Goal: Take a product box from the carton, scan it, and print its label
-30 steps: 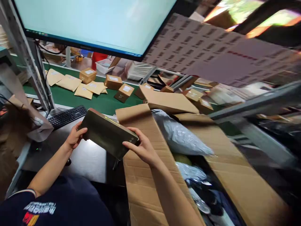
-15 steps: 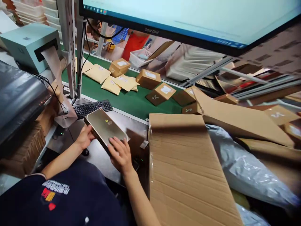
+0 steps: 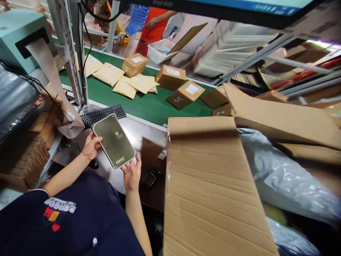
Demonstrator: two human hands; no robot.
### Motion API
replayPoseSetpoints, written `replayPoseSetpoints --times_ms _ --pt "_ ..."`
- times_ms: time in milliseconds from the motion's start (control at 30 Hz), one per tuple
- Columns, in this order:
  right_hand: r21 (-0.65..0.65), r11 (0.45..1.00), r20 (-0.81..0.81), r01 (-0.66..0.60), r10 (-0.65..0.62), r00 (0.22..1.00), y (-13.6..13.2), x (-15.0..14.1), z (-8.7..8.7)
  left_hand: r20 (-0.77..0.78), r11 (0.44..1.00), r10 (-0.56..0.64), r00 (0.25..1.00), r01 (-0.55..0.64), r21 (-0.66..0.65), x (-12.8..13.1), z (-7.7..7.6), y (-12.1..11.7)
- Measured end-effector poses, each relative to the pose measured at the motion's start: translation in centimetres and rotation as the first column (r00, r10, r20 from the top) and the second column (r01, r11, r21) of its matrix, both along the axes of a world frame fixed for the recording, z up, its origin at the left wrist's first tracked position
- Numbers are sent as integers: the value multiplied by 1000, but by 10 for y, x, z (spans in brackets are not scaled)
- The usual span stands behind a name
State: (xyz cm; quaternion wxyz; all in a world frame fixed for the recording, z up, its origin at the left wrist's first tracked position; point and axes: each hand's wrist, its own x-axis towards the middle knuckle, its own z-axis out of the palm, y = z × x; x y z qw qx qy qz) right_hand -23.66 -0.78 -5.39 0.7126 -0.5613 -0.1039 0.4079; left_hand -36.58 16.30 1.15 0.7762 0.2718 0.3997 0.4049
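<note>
A flat, dark olive box [image 3: 114, 142] with a pale border, clipped corners and a small yellow emblem is held up over the metal desk. My left hand [image 3: 91, 145] grips its left edge, thumb on the top face and fingers underneath. My right hand [image 3: 132, 172] supports the lower right corner from below, with its fingers partly hidden behind the box. Just beyond the box lies a black keyboard [image 3: 103, 115]. A dark computer mouse [image 3: 149, 179] is to the right of my right hand.
A large open carton [image 3: 205, 185] stands close on my right, with grey plastic bags [image 3: 290, 174] beside it. Behind the desk, a green conveyor belt [image 3: 98, 93] carries padded envelopes [image 3: 108, 74] and small cartons [image 3: 170, 76]. A label printer [image 3: 23, 39] is at left; a monitor hangs overhead.
The box has turned so its top face shows more fully. My right hand has gone from lying on top of it to holding its lower corner from beneath. The view has tilted downward.
</note>
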Motion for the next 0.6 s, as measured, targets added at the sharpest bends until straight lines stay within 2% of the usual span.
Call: replayPoseSetpoints --times_ms 133,200,267,300,333,400,467,500,533,600 --pt "-18 1000 48 9 -8 999 11 -9 19 -14 1000 18 1000 -18 -10 -6 2 -6" --pt "-12 1000 167 26 -24 986 12 -16 20 -8 1000 27 1000 -27 -11 -8 5 -10" --pt "1 997 368 73 -68 927 10 -22 14 8 1000 -2 1000 2 -7 -8 8 -18" --pt "22 996 503 91 -90 859 10 -25 10 24 1000 -28 999 29 -11 -8 8 -23" --pt "52 995 647 82 -96 757 10 -28 5 49 998 -60 997 61 -22 -9 8 -29" --pt "102 994 884 -43 -71 463 10 -32 -6 110 990 -113 987 121 -68 -10 4 -40" --pt "90 966 981 -242 -44 189 10 -36 -16 135 982 -117 984 135 -130 -13 -2 -47" --pt "68 943 993 -326 -34 109 8 -37 -20 121 980 -103 987 122 -157 -16 -5 -49" --pt "55 925 997 -376 -30 71 6 -38 -25 94 980 -80 992 95 -176 -19 -7 -49" --pt "56 920 996 -388 -24 86 -1 -38 -36 28 984 -26 999 31 -175 -27 -11 -46"
